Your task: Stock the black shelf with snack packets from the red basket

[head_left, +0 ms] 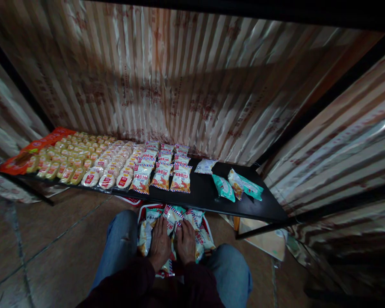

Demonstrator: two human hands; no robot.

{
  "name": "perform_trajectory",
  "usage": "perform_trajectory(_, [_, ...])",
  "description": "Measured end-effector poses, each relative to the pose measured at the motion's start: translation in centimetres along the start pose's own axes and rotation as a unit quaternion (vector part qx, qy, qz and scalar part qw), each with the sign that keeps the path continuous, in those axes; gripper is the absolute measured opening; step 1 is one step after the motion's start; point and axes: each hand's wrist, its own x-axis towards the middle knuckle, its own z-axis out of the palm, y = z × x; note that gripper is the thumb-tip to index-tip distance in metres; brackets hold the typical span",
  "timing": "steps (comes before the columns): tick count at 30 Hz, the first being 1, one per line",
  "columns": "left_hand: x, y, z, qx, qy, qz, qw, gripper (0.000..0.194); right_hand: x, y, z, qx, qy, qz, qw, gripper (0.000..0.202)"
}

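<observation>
Between the knees stands a red and white basket (pixel 208 225) full of snack bags (pixel 145 237) in white, orange and teal. My left hand (pixel 161 241) lies on the bags at the basket's left side, its fingers stretched forward. Close beside it, my right hand (pixel 185 241) rests on the bags too, fingers extended. A white bag with a striped edge (pixel 173 216) shows between and ahead of the fingertips. Whatever is under the palms is hidden.
A black shelf (pixel 202 194) crosses in front, bearing rows of white-red bags (pixel 162 174), round white packs (pixel 107 180), yellow packs (pixel 75 174) and an orange bag (pixel 16 163). Teal bags (pixel 223 187) lie at its right. Dark posts and striped sheeting enclose it.
</observation>
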Motion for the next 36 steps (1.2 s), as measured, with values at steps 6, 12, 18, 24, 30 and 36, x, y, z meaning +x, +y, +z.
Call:
perform_trajectory(6, [-0.1, 0.1, -0.4, -0.015, 0.009, -0.009, 1.0, 0.066, 0.3, -0.4, 0.0, 0.005, 0.002, 0.007, 1.0, 0.047])
perform_trajectory(12, [-0.1, 0.9, -1.9, -0.017, -0.013, -0.038, 0.999, 0.064, 1.0, -1.6, 0.1, -0.046, -0.03, 0.037, 0.998, 0.051])
perform_trajectory(18, [0.1, 1.2, -2.6, -0.027, -0.025, -0.059, 0.998, 0.06, 1.1, -2.3, 0.7, -0.071, -0.05, 0.048, 0.995, 0.051])
perform_trajectory(24, [-0.3, 1.1, -1.6, -0.076, 0.02, -0.049, 0.996, 0.062, 0.9, -2.4, 0.3, -0.039, -0.072, 0.044, 0.996, 0.049])
perform_trajectory(30, [0.3, 1.8, -2.2, -0.076, -0.006, -0.088, 0.993, 0.06, 1.2, -2.2, 0.1, 0.019, -0.076, 0.061, 0.995, 0.05])
perform_trajectory(36, [1.0, 2.1, -3.5, -0.098, -0.019, -0.098, 0.99, 0.062, 1.8, -2.9, 0.1, 0.064, -0.069, 0.115, 0.989, 0.051])
